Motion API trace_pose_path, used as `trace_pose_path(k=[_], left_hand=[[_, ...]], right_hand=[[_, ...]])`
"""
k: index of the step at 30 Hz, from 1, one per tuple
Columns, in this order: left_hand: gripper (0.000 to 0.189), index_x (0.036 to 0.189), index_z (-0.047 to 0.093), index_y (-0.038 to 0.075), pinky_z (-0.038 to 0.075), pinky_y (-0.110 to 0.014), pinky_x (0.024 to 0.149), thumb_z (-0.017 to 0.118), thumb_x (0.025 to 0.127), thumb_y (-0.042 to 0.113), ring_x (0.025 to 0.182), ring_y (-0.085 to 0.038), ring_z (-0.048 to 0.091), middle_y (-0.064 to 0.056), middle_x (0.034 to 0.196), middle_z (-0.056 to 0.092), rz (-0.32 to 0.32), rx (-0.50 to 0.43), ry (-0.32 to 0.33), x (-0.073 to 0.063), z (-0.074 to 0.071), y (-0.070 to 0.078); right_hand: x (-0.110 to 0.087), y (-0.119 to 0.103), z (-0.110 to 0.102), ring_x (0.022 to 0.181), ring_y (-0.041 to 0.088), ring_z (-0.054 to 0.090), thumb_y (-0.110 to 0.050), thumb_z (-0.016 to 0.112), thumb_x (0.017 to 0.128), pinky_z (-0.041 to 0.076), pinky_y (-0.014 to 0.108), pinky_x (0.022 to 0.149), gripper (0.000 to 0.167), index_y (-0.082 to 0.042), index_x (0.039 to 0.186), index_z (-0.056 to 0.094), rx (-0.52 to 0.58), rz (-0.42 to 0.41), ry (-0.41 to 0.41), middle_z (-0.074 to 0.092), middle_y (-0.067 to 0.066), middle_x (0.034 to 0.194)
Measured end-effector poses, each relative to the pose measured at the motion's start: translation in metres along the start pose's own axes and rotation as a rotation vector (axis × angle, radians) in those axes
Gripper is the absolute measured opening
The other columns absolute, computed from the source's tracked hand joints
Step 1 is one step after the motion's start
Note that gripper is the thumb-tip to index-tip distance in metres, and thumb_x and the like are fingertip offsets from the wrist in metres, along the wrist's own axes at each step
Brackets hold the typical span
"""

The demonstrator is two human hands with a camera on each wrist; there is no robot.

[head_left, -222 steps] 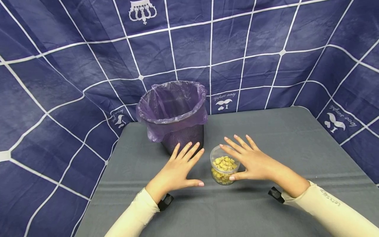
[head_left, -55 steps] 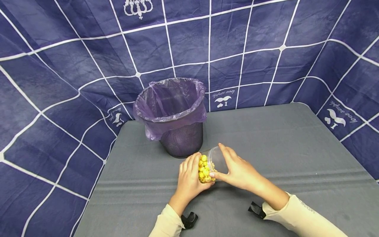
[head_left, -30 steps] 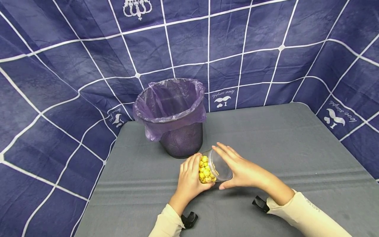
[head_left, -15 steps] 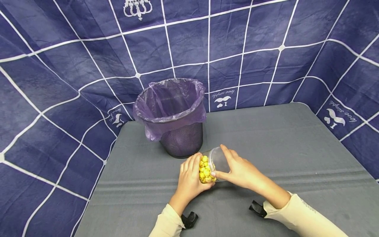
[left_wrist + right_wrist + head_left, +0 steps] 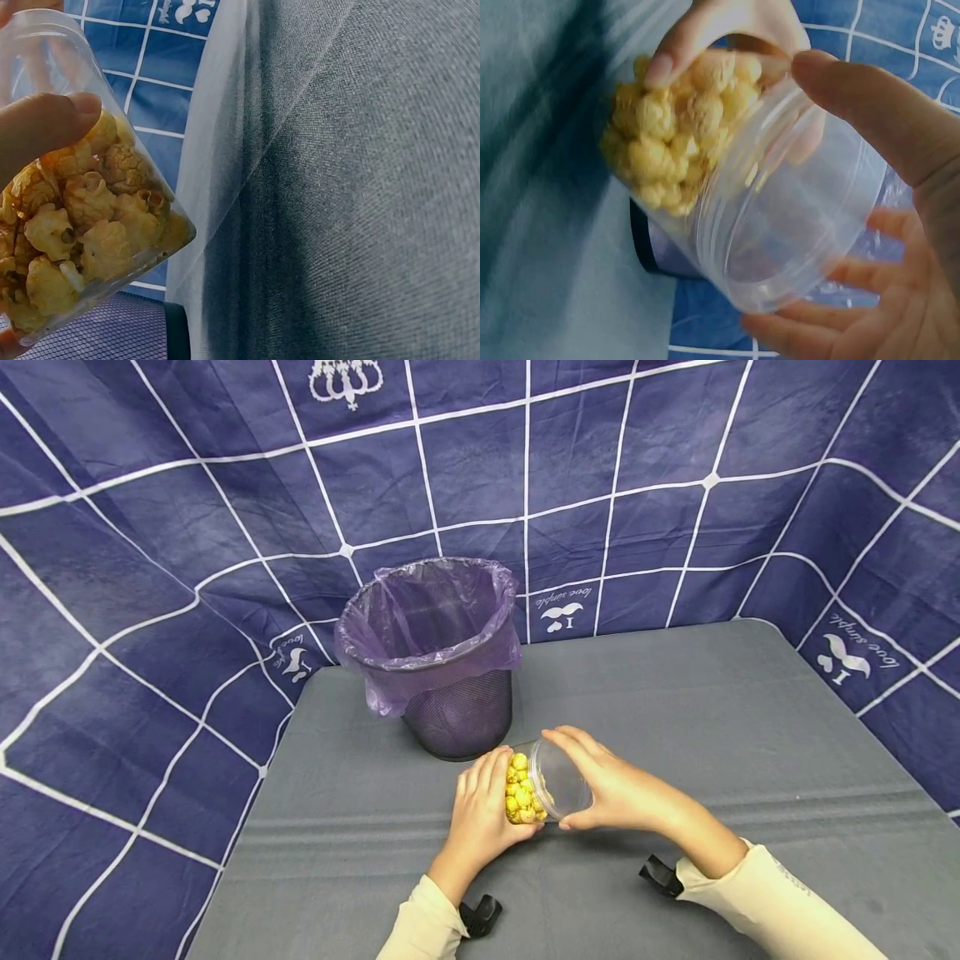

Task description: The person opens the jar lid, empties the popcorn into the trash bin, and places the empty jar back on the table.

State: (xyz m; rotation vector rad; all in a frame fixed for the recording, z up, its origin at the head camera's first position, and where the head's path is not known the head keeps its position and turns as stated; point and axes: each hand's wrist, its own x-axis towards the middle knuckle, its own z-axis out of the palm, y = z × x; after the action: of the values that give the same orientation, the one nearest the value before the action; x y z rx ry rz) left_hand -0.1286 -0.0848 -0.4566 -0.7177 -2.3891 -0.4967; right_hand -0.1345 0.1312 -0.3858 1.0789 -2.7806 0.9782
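Blue checked cloth (image 5: 622, 435) is hanging behind one grey table (image 5: 712, 718), where one bin (image 5: 459, 714) is wearing one purple bag (image 5: 390, 685). One see-through jar (image 5: 553, 781) is tipping sideways between two hands, near the bin's front; can't tell if it's touching the table. Left hand (image 5: 480, 802) is gripping the popcorn (image 5: 521, 789) end, while the right hand (image 5: 615, 785) is wrapping thumb and fingers around the clear end. I'm guessing we're dealing with light, stiff, kinda slippery plastic and crumbly popcorn, so I'd be holding both ends without squeezing. Popcorn's jumbling too much for counting.
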Motion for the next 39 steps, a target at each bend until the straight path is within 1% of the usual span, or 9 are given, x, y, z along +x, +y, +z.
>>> trace_pose_path(k=[3,4,8,11,13,16,20,28,39], left_hand=[[0.102,0.125,0.042,0.002,0.036,-0.040,0.083,0.082,0.043,0.048,0.113,-0.027,0.044,-0.010,0.125,0.047,-0.001,0.000,0.000,0.000,0.000,0.000],[0.102,0.125,0.042,0.002,0.036,-0.040,0.083,0.081,0.043,0.048,0.113,-0.027,0.043,-0.010,0.125,0.047,-0.002,-0.002,-0.001,0.001,0.001,0.000],[0.102,0.126,0.042,0.003,0.036,-0.040,0.084,0.081,0.043,0.048,0.113,-0.027,0.043,-0.010,0.125,0.046,-0.004,-0.010,-0.004,0.003,0.002,0.002],[0.101,0.126,0.041,0.003,0.036,-0.039,0.084,0.080,0.044,0.048,0.113,-0.027,0.042,-0.010,0.126,0.046,-0.005,-0.007,-0.009,0.005,0.003,0.004],[0.101,0.126,0.042,0.003,0.036,-0.039,0.083,0.081,0.044,0.048,0.113,-0.026,0.043,-0.010,0.126,0.046,-0.004,-0.001,-0.009,0.005,0.004,0.004],[0.102,0.125,0.042,0.003,0.036,-0.039,0.083,0.081,0.043,0.049,0.113,-0.026,0.043,-0.009,0.125,0.046,-0.001,0.009,-0.016,0.006,0.004,0.005],[0.102,0.125,0.042,0.004,0.036,-0.039,0.083,0.081,0.043,0.049,0.114,-0.026,0.042,-0.009,0.125,0.046,0.001,0.010,-0.023,0.005,0.004,0.005],[0.101,0.124,0.043,0.004,0.037,-0.039,0.083,0.081,0.043,0.048,0.113,-0.026,0.043,-0.009,0.125,0.047,0.005,-0.008,-0.018,0.004,0.003,0.004],[0.102,0.125,0.042,0.004,0.038,-0.037,0.080,0.081,0.043,0.049,0.113,-0.025,0.043,-0.008,0.123,0.048,0.017,-0.020,-0.040,0.005,0.003,0.003]], right_hand=[[-0.001,0.002,-0.002,0.126,0.028,0.029,-0.036,0.082,0.057,0.029,0.046,0.098,0.109,-0.018,0.143,0.018,-0.011,-0.011,-0.020,0.024,0.009,0.143],[-0.002,0.001,-0.002,0.123,0.027,0.033,-0.040,0.081,0.059,0.031,0.046,0.096,0.109,-0.018,0.144,0.016,-0.017,0.009,-0.016,0.023,0.009,0.143],[-0.003,-0.004,0.001,0.113,0.032,0.045,-0.061,0.063,0.069,0.038,0.047,0.090,0.104,-0.013,0.145,0.011,-0.048,0.169,0.030,0.026,0.015,0.141],[-0.002,-0.009,0.003,0.105,0.038,0.050,-0.067,0.051,0.074,0.041,0.050,0.084,0.099,-0.007,0.143,0.012,-0.059,0.276,0.055,0.032,0.022,0.135],[-0.001,-0.011,0.005,0.099,0.040,0.053,-0.067,0.050,0.075,0.043,0.050,0.080,0.097,-0.006,0.142,0.016,-0.068,0.313,0.061,0.037,0.023,0.131],[0.000,-0.011,0.006,0.093,0.039,0.055,-0.066,0.053,0.074,0.044,0.050,0.076,0.094,-0.006,0.140,0.023,-0.076,0.322,0.067,0.041,0.022,0.125],[-0.001,-0.007,0.005,0.097,0.034,0.054,-0.061,0.061,0.071,0.044,0.048,0.079,0.092,-0.010,0.139,0.027,-0.063,0.260,0.086,0.042,0.015,0.124],[-0.002,0.001,-0.001,0.113,0.029,0.041,-0.047,0.074,0.065,0.040,0.046,0.088,0.092,-0.020,0.140,0.028,-0.047,0.014,0.075,0.034,0.006,0.132],[-0.004,0.006,-0.006,0.123,0.029,0.030,-0.033,0.079,0.058,0.038,0.045,0.090,0.090,-0.022,0.136,0.035,-0.094,-0.138,0.021,0.028,0.007,0.139]])
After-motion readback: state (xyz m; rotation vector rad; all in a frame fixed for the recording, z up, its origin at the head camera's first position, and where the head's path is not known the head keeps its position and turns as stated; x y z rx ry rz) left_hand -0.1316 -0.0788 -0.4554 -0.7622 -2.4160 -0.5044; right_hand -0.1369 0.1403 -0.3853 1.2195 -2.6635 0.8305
